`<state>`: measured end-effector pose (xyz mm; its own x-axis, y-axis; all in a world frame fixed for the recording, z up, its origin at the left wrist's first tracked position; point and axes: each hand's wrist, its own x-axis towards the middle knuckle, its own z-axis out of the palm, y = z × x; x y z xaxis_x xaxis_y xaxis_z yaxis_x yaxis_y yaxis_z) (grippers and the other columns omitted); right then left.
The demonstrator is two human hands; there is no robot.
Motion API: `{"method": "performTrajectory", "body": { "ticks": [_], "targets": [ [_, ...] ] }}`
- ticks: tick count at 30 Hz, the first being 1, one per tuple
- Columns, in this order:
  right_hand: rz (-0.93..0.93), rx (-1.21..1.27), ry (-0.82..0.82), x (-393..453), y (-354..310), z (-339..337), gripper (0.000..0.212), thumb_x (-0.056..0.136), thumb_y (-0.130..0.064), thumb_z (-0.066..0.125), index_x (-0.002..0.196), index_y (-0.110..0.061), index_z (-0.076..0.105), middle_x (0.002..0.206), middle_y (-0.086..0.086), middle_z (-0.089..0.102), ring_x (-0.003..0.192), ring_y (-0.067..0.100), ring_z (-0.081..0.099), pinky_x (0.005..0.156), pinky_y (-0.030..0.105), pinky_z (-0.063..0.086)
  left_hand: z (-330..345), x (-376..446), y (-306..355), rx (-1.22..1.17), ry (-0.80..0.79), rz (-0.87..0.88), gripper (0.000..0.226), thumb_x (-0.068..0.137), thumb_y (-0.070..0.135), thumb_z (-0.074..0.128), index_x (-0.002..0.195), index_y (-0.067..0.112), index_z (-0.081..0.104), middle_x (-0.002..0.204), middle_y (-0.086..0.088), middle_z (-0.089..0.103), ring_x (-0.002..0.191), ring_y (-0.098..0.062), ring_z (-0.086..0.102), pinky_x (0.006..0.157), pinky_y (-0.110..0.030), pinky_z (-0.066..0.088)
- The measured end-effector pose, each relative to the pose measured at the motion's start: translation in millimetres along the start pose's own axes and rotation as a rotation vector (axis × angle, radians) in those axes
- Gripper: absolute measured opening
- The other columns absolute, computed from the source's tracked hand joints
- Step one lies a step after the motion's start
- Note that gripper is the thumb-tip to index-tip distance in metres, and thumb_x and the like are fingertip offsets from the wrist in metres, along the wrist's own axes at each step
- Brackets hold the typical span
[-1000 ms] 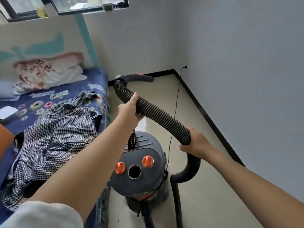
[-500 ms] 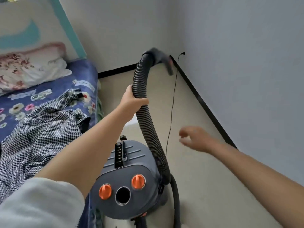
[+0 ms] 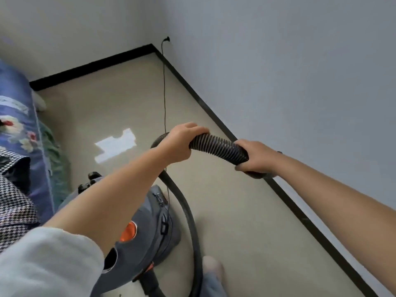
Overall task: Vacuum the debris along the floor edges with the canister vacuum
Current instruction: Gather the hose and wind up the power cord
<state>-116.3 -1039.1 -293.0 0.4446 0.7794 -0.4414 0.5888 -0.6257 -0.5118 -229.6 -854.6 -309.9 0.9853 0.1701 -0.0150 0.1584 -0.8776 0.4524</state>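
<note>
The hose [image 3: 216, 145] is gripped by curled fingers of both the left hand [image 3: 179, 144] and right hand [image 3: 256, 156], but no edge along the baseboard [image 3: 214, 116] is yet vacuumed.

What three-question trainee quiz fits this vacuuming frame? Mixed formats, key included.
1. True or false: both hands grip the ribbed hose.
2. Multiple choice: the thin black cord runs up to a point on the wall near A) the room corner, B) the bed, C) the person's foot.
3. Fill in: the right hand holds the hose just in front of the dark ___ along the right-hand wall.

Key
1. True: the left hand and the right hand each wrap round it.
2. A.
3. Baseboard. The canister vacuum stands on the floor under the left arm.
</note>
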Motion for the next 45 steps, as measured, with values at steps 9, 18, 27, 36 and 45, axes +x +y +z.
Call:
{"method": "performTrajectory", "body": {
  "ticks": [9,18,27,36,45],
  "targets": [
    [-0.053,0.112,0.081,-66.2,82.0,98.7,0.036,0.077,-0.009,0.071,0.108,-0.016,0.056,0.079,-0.018,0.047,0.084,0.012,0.048,0.066,0.008,0.033,97.8,-43.1,26.2,-1.658,0.219,-1.329,0.030,0.090,0.024,0.055,0.096,-0.001,0.041,0.089,-0.015,0.049,0.087,-0.029,0.055,0.087,-0.043,0.049],
    [0.044,0.036,-0.490,-87.9,154.6,111.5,0.052,0.088,-0.016,0.059,0.138,-0.015,0.041,0.140,-0.002,0.045,0.128,0.008,0.042,0.098,0.014,0.030,135.4,-58.8,75.0,-0.820,-0.212,-0.902,0.054,0.076,-0.002,0.063,0.123,0.011,0.039,0.093,-0.010,0.053,0.081,-0.025,0.058,0.071,-0.039,0.055],
    [-0.095,0.002,0.145,-3.3,113.2,82.7,0.095,0.075,-0.022,0.076,0.148,-0.019,0.015,0.151,0.006,0.016,0.136,0.027,0.025,0.108,0.038,0.029,51.2,-99.7,90.9,-0.365,-0.341,-0.568,0.081,0.070,-0.003,0.064,0.136,0.032,0.036,0.089,0.016,0.054,0.078,-0.002,0.056,0.070,-0.020,0.049],
    [-0.480,0.020,0.331,49.0,-21.2,71.0,0.038,0.081,-0.009,0.064,0.116,-0.002,0.053,0.111,0.018,0.056,0.103,0.036,0.049,0.095,0.046,0.036,-3.3,-195.6,35.1,-0.428,-0.002,-0.738,0.071,0.062,0.001,0.073,0.113,0.039,0.039,0.091,0.022,0.051,0.081,0.006,0.052,0.067,-0.002,0.039],
    [-1.020,-0.361,0.227,90.6,-205.0,95.7,0.050,0.072,-0.020,0.066,0.118,-0.001,0.059,0.104,0.023,0.063,0.096,0.043,0.057,0.084,0.051,0.040,-51.4,-302.5,-48.0,-0.688,0.216,-0.939,0.041,0.052,0.015,0.071,0.087,0.027,0.054,0.070,0.009,0.060,0.066,-0.010,0.058,0.062,-0.019,0.050]
  ]
}}
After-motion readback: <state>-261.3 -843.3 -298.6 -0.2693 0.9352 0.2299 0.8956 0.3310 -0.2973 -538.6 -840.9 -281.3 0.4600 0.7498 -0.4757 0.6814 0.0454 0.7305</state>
